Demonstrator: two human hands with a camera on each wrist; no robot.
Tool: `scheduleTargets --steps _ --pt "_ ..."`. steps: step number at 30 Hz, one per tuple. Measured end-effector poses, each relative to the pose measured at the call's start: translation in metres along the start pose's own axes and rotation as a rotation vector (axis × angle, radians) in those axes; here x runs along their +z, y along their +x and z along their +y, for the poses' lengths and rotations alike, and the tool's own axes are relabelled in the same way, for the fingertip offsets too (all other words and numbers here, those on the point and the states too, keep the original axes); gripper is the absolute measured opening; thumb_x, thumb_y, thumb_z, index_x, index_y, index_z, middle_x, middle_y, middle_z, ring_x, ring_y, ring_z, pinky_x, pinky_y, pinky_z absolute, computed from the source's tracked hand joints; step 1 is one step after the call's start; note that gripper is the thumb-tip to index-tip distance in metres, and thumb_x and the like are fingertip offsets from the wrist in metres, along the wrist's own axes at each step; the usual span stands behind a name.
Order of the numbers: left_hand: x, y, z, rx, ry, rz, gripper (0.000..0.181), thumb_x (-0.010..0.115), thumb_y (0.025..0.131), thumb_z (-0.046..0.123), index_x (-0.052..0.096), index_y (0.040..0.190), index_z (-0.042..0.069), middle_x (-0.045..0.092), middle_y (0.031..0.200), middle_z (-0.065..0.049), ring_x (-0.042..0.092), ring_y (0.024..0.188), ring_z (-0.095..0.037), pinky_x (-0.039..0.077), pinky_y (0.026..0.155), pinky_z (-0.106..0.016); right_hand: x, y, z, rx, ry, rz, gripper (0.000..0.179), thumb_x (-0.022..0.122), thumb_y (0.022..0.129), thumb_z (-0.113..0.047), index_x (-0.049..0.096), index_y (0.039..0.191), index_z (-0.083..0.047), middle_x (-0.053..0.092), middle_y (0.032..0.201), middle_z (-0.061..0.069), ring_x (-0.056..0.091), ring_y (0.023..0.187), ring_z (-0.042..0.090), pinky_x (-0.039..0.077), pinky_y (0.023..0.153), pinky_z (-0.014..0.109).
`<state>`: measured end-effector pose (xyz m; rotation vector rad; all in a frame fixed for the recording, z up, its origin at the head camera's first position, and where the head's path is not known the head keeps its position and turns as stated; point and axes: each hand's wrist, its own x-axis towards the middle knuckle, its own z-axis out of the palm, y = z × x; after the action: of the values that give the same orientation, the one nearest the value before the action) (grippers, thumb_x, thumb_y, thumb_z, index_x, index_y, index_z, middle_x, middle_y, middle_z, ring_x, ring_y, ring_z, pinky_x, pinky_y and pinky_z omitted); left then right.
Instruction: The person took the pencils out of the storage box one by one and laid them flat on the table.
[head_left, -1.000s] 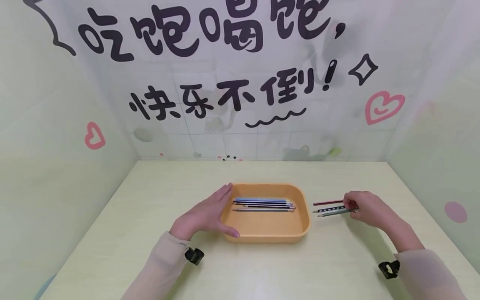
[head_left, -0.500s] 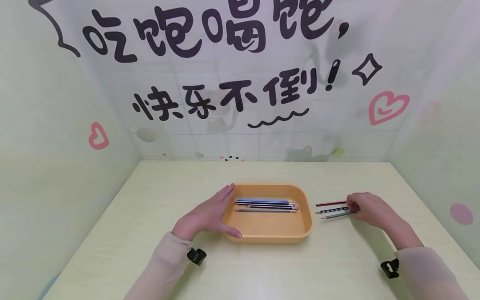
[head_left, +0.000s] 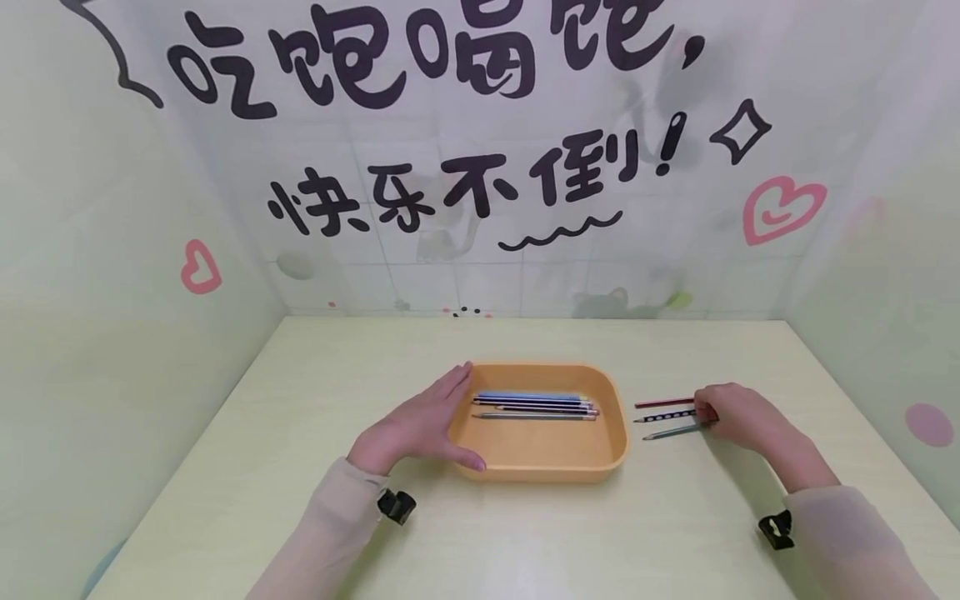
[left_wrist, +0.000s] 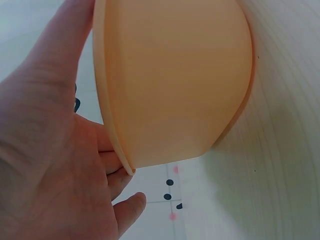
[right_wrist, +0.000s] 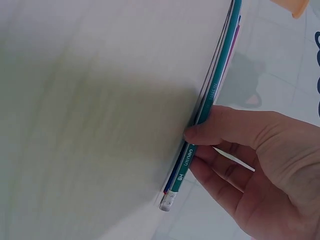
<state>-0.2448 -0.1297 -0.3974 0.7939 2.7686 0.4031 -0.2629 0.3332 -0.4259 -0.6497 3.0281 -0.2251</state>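
Pinching a green pencil [right_wrist: 215, 85] with the right hand [head_left: 742, 423], spanning an orange tray [head_left: 536, 454] with the left hand [head_left: 416, 429].
Gripped toward its eraser end between thumb and bent fingers on the right, pointing out from the fingertips toward the tray. Showing just beyond it a dotted pencil [head_left: 666, 416] and, farther still, a red pencil [head_left: 664, 402], both with right ends hidden by those fingers; unclear whether pinched too. Stretched nearly straight on the left, touching the tray's far left corner with fingertips and the near left corner with thumb. Lying inside the tray, right of the left fingers: several pencils [head_left: 525, 402], side by side. Supported beneath both hands by a pale surface [head_left: 525, 542].
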Motion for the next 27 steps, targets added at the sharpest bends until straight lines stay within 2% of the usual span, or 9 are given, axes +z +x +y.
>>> scheduleTargets --steps 7,13,19,24,27 --pt "0.000 -0.001 0.001 -0.019 -0.019 -0.007 0.133 0.078 0.068 0.070 0.008 0.160 0.002 0.003 0.170 -0.011 0.005 0.158 -0.029 0.019 0.128 -0.045 -0.004 0.000 -0.003 -0.003 0.018 -0.035 0.029 0.064 0.074 0.015 0.057 0.074 -0.013 0.050 0.070 -0.004 0.042 0.068 0.014 0.035 0.061 0.026" --pt "0.002 0.001 0.001 -0.015 -0.029 0.005 0.133 0.080 0.067 0.069 0.010 0.160 0.002 0.005 0.170 -0.011 0.006 0.157 -0.029 0.020 0.127 -0.045 -0.003 -0.003 -0.003 -0.001 0.046 -0.011 0.028 0.065 0.074 0.015 0.057 0.076 -0.012 0.050 0.070 -0.004 0.042 0.068 0.013 0.035 0.061 0.025" --pt "0.010 -0.001 -0.001 -0.013 -0.046 -0.013 0.134 0.079 0.067 0.070 0.011 0.159 0.001 0.006 0.169 -0.012 0.008 0.157 -0.030 0.021 0.127 -0.045 -0.002 -0.006 -0.007 0.005 0.100 -0.018 0.024 0.069 0.074 0.012 0.060 0.079 -0.010 0.056 0.073 -0.002 0.044 0.068 0.012 0.038 0.059 0.025" --pt "0.007 -0.001 -0.001 0.007 -0.011 0.007 0.133 0.078 0.068 0.071 0.012 0.158 -0.002 0.005 0.169 -0.015 0.008 0.157 -0.032 0.020 0.127 -0.045 -0.015 0.001 -0.015 0.010 0.112 0.009 0.016 0.071 0.077 0.008 0.064 0.085 -0.005 0.061 0.078 0.002 0.049 0.070 0.014 0.045 0.062 0.030" --pt "0.005 0.000 0.000 0.007 -0.024 0.018 0.132 0.079 0.069 0.069 0.012 0.158 -0.002 0.005 0.169 -0.014 0.008 0.157 -0.032 0.021 0.127 -0.046 -0.023 0.004 -0.021 0.012 0.129 0.000 0.016 0.073 0.078 0.006 0.064 0.089 -0.003 0.063 0.082 0.005 0.053 0.073 0.017 0.049 0.065 0.033"
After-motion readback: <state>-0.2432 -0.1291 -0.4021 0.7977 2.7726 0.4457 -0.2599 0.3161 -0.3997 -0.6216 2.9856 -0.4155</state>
